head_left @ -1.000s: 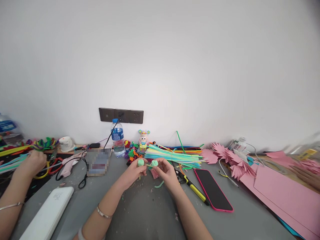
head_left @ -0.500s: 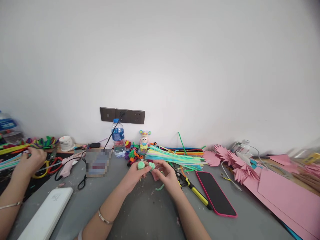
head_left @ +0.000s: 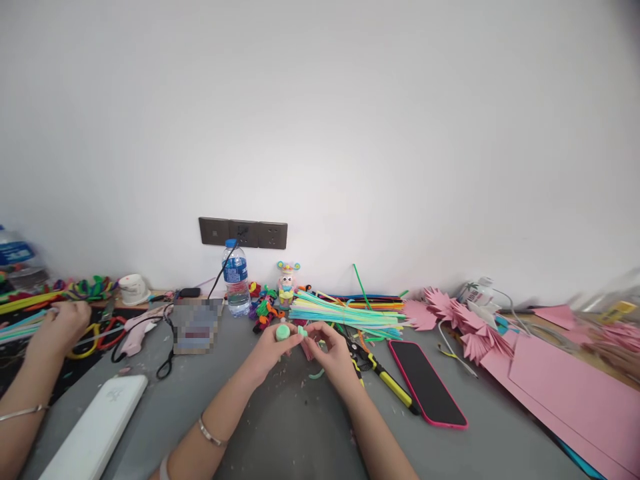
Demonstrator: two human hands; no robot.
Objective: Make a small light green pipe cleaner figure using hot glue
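My left hand (head_left: 270,348) is closed round a light green coil (head_left: 283,333), its flat round face turned up. Beside it, my right hand (head_left: 326,347) pinches a smaller light green coiled piece (head_left: 302,331), and the fingertips of both hands meet there. Under my right fingers lies a pink scrap, partly hidden. A short green strip (head_left: 317,375) rests on the grey table below. Behind the hands are a small figurine (head_left: 287,283) and a bundle of pale pipe cleaners (head_left: 345,313).
Yellow-handled pliers (head_left: 395,390) and a phone (head_left: 427,383) lie to the right, beyond them pink paper (head_left: 575,393). A water bottle (head_left: 236,280) stands behind. At left are a glue gun (head_left: 135,337), a white power bank (head_left: 95,427) and another person's hand (head_left: 63,330).
My right fingers have shifted slightly round the small green piece, which shows less now. The view has moved a little to the right.
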